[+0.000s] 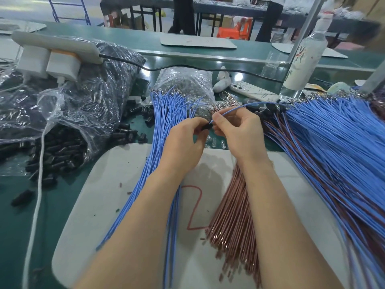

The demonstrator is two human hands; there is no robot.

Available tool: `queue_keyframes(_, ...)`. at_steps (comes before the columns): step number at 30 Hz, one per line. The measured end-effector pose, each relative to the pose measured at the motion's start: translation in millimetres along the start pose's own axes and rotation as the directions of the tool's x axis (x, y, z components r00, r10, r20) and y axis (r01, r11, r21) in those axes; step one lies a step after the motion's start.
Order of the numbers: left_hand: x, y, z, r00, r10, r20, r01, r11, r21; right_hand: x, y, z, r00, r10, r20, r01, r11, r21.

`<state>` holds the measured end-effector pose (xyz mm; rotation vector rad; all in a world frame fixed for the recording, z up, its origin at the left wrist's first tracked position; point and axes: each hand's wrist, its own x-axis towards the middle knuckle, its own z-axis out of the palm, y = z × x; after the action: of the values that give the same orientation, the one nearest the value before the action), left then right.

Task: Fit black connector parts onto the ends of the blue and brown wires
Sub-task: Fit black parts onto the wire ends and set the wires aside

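Left hand: I see the left hand (185, 138) pinching a black connector (208, 127) between thumb and fingertips, raised above the tabletop (25, 205).
Right hand: the right hand (239, 134) is closed on the end of a single blue wire (235, 109), thumb and forefinger gripping just behind its tip.
Key relation: the wire tip sits immediately right of the connector, touching or almost touching its mouth; I cannot tell whether it has entered.
Wire axis: the held wire runs from the tip up and to the right, arching toward the finished pile (333, 130).
Connector axis: roughly level, left to right, its opening facing the right hand, as far as I can judge.
Nearer hand: both meet at the joint; I judge the right hand makes the push leftward while the left steadies.
Blue stock: loose blue wires (166, 113) lie under the left forearm, on the white mat (100, 195).
Brown stock: brown wires (231, 215) lie under the right forearm.
Connector stock: spare connectors (60, 151) spill from a plastic bag (83, 94) well to the left.
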<state>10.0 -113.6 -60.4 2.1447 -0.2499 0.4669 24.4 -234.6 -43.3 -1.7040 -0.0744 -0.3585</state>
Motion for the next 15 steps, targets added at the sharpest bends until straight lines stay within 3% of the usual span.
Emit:
queue_keyframes(7,-1.4,3.0,-0.2,0.999,0.039,0.002,-0.039,0.999,0.007,-0.2,1.1,-1.8,0.999,0.002,0.053,0.003,0.994,-0.108)
queue_keyframes(13,-0.7,2.3,1.9,0.999,0.037,-0.015,-0.038,0.999,-0.018,0.3,0.9,-0.7,0.997,0.076,0.002,-0.076,0.997,-0.015)
queue_keyframes(15,-0.9,4.4,3.0,0.997,0.069,-0.014,-0.07,0.996,-0.058,-1.0,-0.4,2.9,0.993,0.095,0.064,-0.092,0.995,-0.05)
